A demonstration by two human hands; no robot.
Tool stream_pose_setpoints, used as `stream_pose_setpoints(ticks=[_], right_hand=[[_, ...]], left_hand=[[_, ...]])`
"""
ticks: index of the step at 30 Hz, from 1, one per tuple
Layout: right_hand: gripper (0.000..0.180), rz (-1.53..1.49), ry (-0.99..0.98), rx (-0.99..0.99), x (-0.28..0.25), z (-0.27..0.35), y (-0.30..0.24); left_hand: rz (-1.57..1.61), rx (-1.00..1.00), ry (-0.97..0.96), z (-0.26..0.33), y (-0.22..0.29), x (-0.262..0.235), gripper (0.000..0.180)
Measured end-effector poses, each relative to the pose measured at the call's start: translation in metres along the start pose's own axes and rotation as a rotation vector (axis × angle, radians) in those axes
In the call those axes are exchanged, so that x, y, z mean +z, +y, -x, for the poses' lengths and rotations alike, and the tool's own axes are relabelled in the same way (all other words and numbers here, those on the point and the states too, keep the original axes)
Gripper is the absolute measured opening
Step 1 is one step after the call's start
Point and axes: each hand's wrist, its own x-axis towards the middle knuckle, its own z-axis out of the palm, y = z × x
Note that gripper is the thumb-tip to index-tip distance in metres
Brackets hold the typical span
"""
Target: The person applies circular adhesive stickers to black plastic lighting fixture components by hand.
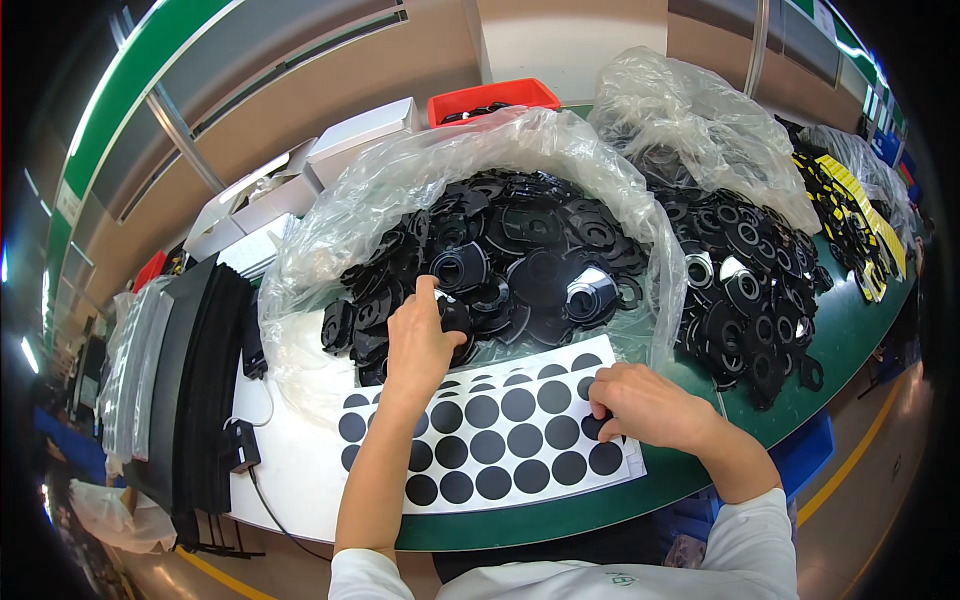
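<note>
My left hand (pixel 422 340) is at the near edge of a heap of glossy black plastic parts (pixel 530 220). Its index finger and thumb lie on either side of one black plastic part (pixel 454 315); the other fingers are hidden. In front of the heap lies a white sheet (pixel 628 478) with rows of black round stickers (pixel 525 440). Over the sheet's right end, my right hand (pixel 650 405) pinches a black round sticker (pixel 596 427) between thumb and fingers. Whether that sticker is off its backing is hard to see.
Clear plastic bagging (pixel 300 270) surrounds the heap. A second heap of black ring parts (pixel 750 290) lies to the right, beside yellow strips (pixel 865 215). Behind stand a red bin (pixel 495 97) and white boxes (pixel 362 140). Black sheets (pixel 185 390) and a small black adapter (pixel 240 445) are at left.
</note>
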Motion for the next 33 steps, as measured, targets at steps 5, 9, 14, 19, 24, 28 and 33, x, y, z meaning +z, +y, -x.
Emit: stream_pose_setpoints(ticks=[5,9,14,19,24,28,33], right_hand=[[0.033,-0.005,0.135,0.006,0.004,0.002,0.0],[0.032,0.052,0.172,0.015,0.006,0.006,-0.001],[0.027,0.209,0.253,-0.016,-0.001,0.009,-0.012],[0.021,0.252,0.159,-0.1,-0.007,0.015,-0.013],[0.012,-0.282,-0.086,-0.375,-0.044,0.024,-0.009],[0.012,-0.961,0.118,-0.7,-0.034,0.004,0.01],[0.014,-1.262,0.541,0.044,0.011,-0.037,0.028]], left_hand=[[0.375,0.015,-0.079,0.003,0.021,-0.001,0.026],[1.245,-0.189,-0.497,0.018,0.044,0.014,0.034],[2.15,-0.444,-0.692,0.036,0.058,0.053,0.05],[2.203,-0.424,-0.815,0.039,0.036,0.088,0.051],[1.994,-0.425,-0.729,0.043,0.041,0.085,0.05],[1.947,-0.425,-0.705,0.044,0.051,0.083,0.055],[1.885,-0.377,-0.742,0.044,0.054,0.081,0.059]])
